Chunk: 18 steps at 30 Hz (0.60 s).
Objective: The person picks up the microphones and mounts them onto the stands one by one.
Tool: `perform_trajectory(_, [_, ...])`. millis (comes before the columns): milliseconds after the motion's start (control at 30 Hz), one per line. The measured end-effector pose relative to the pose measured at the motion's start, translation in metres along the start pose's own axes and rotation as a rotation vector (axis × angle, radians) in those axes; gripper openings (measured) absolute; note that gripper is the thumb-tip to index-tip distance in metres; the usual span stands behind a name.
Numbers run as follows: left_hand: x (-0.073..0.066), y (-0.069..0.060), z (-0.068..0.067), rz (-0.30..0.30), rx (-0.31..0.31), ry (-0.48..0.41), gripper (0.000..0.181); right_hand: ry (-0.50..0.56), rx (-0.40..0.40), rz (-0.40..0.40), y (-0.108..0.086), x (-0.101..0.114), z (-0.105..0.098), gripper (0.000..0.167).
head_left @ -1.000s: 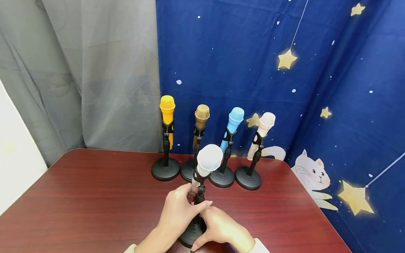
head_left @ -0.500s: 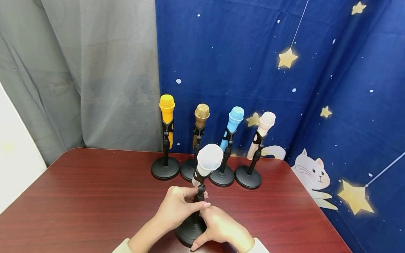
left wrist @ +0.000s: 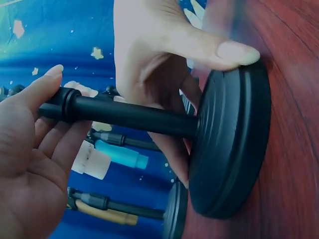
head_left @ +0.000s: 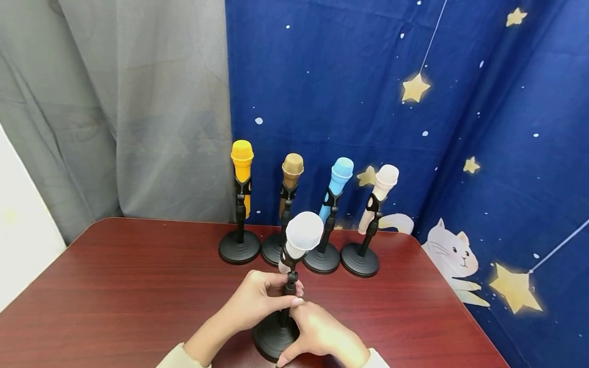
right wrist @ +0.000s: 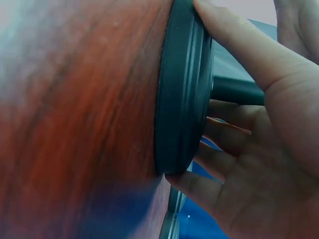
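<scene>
A white microphone (head_left: 304, 232) sits tilted in the clip of a black microphone stand (head_left: 275, 337), near the front of the table. My left hand (head_left: 257, 299) grips the stand's upright below the clip; in the left wrist view its thumb and fingers lie around the collar (left wrist: 65, 104). Lower down, my right hand (head_left: 319, 329) holds the round base, thumb on the near rim and fingers spread to the far side. The right wrist view has that thumb (right wrist: 234, 35) on the edge of the base (right wrist: 182, 94), which appears to stand on the tabletop.
Behind stands a row of microphones on black stands: yellow (head_left: 242, 156), gold (head_left: 292, 168), blue (head_left: 341, 171) and pale pink (head_left: 385, 179). The reddish-brown table (head_left: 115, 286) ends at a grey curtain (head_left: 170, 112) and a blue starry one (head_left: 331, 76).
The held stand's base has shifted slightly left. My left forearm has swung left, and that hand's fingers now reach round behind the upright. My right hand stays nearly still.
</scene>
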<state>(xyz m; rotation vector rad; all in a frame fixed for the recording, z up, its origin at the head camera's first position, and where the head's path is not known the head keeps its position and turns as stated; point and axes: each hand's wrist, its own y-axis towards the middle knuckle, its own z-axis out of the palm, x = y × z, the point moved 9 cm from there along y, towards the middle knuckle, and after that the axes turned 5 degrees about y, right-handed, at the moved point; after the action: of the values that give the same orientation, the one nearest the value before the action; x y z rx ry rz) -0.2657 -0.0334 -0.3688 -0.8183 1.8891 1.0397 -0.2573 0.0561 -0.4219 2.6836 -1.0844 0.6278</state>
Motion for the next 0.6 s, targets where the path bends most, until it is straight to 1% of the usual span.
perform_trajectory(67, [0.0, -0.001, 0.0, -0.021, 0.005, 0.102, 0.026, 0.024, -0.001, -0.003, 0.0, -0.001, 0.0, 0.093])
perform_trajectory(167, [-0.001, -0.005, -0.003, -0.051, 0.031, 0.307, 0.028, 0.049, -0.004, -0.016, 0.0, 0.0, 0.0, 0.09])
perform_trajectory(233, [0.0, -0.009, -0.003, -0.074, 0.073, 0.435, 0.028, 0.045, -0.004, -0.028, 0.0, 0.002, -0.001, 0.089])
perform_trajectory(333, [0.007, -0.018, 0.001, -0.121, 0.167, 0.59, 0.03, 0.045, -0.001, -0.017, -0.002, 0.002, -0.002, 0.084])
perform_trajectory(400, [0.013, -0.025, 0.007, -0.161, 0.236, 0.698, 0.041, 0.051, 0.008, 0.004, -0.003, 0.002, -0.002, 0.081])
perform_trajectory(467, [0.02, -0.032, 0.012, -0.192, 0.288, 0.796, 0.052, 0.051, 0.008, 0.023, -0.005, 0.002, -0.003, 0.076])
perform_trajectory(500, [0.023, -0.035, 0.015, -0.202, 0.308, 0.84, 0.059, 0.047, 0.004, 0.028, -0.006, 0.002, -0.003, 0.074])
perform_trajectory(567, [0.029, -0.041, 0.02, -0.227, 0.334, 0.895, 0.069, 0.024, -0.007, 0.022, -0.008, 0.004, -0.003, 0.071])
perform_trajectory(600, [0.03, -0.042, 0.021, -0.218, 0.332, 0.919, 0.071, 0.006, -0.016, 0.017, -0.009, 0.004, -0.002, 0.069])
